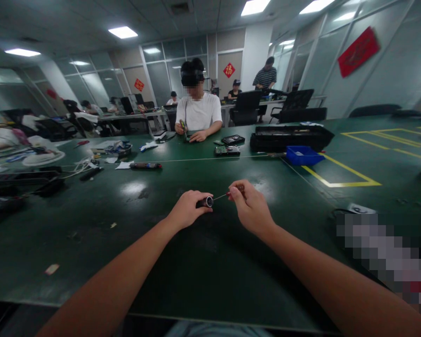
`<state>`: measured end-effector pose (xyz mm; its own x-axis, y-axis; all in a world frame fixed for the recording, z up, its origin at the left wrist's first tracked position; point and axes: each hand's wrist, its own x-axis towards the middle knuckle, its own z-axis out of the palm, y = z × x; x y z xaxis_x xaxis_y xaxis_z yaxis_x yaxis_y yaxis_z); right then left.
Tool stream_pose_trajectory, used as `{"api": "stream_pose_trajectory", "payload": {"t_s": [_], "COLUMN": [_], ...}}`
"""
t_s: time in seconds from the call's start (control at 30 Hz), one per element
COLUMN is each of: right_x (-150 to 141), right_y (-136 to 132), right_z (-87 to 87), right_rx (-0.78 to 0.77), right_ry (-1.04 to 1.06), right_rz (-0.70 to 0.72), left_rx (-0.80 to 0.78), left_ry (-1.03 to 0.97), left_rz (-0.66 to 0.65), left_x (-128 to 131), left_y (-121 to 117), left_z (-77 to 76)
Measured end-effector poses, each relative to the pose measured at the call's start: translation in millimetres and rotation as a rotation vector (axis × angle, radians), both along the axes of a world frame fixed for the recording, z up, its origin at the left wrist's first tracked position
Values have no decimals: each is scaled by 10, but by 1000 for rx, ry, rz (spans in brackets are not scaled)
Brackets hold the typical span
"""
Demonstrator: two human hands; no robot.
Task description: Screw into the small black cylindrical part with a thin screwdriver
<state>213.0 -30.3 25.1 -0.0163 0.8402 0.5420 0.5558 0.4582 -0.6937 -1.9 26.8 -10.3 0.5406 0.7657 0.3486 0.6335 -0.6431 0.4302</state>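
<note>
Near the middle of the green table (133, 267), my left hand (188, 209) is closed round a dark cylinder (206, 202) whose round, silver-rimmed end faces right. What kind of object the cylinder is, I cannot make out. My right hand (250, 206) grips the reddish handle of a screwdriver (228, 194). Its thin metal shaft slants down to the left, and the tip is at or very close to the cylinder's rimmed end; whether it touches is unclear. Fingers hide most of the cylinder and part of the handle.
Across the table a person in a white shirt (199, 112) works with a tool. Circuit-board parts (227, 150), a long black casing (289, 139) and a blue bin (304, 155) stand at the far right. A dark cylindrical device (146, 165) and cables (82, 166) lie left.
</note>
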Motion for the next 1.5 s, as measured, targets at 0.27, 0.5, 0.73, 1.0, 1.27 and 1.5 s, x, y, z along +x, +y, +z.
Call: {"api": "stream_pose_trajectory", "payload": {"t_s": [0.27,0.5,0.73,1.0,1.27,1.5], "right_x": [20,28,32,40,47,48], "right_y": [5,3,3,14,37,39], "right_z": [33,34,42,38,32,18], "right_rx": [-16,-30,-45,-7,19,32], "right_ry": [-105,-104,-95,-80,-81,-82], "right_rz": [-65,-80,-79,-109,-139,-133], "left_rx": [-61,-105,-255,-126,15,89], "left_ry": [-13,-174,-487,-210,120,364], "left_rz": [11,25,135,159,2,29], "left_x": [-1,25,24,94,271,358], "left_y": [-23,-49,15,-125,-149,-147], "left_z": [29,47,-26,111,29,20]}}
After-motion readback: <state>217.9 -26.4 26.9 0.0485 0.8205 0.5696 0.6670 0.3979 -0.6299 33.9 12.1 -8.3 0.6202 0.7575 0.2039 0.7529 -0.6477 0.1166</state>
